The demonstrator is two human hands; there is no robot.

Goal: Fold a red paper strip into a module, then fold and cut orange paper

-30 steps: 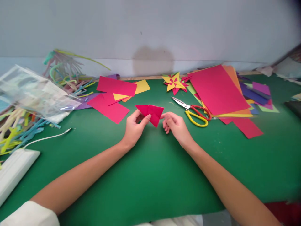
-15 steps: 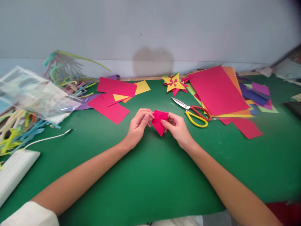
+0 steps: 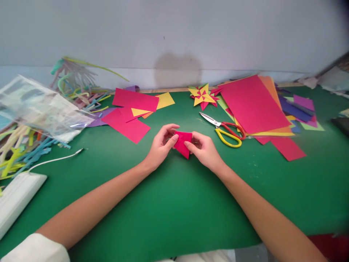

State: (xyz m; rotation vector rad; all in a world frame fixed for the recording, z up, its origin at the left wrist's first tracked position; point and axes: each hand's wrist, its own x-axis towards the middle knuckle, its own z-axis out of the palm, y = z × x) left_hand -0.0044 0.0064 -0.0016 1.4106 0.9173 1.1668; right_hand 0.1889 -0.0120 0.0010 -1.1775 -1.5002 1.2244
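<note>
A small folded piece of red paper [image 3: 183,145] is held between my hands, its pointed end facing down towards me. My left hand [image 3: 164,145] pinches its upper left corner between thumb and fingers. On the other side, the thumb of my right hand [image 3: 204,150] presses on its front face, with the fingers behind it. Beyond the hands stands a folded paper star [image 3: 202,96] in yellow and red. Scissors [image 3: 222,130] with one red and one yellow handle lie to the right of my right hand, blades slightly apart.
Red paper pieces [image 3: 131,125] lie at the back left, a stack of coloured sheets [image 3: 255,105] at the back right. On the left are pipe cleaners [image 3: 29,149], a clear plastic bag [image 3: 46,105] and a white power strip [image 3: 20,196] with a cable. A wall [image 3: 109,32] closes the back.
The folded red paper has tilted and shifted slightly towards me. My left thumb has moved onto its upper left corner. The things on the table stay where they were.
</note>
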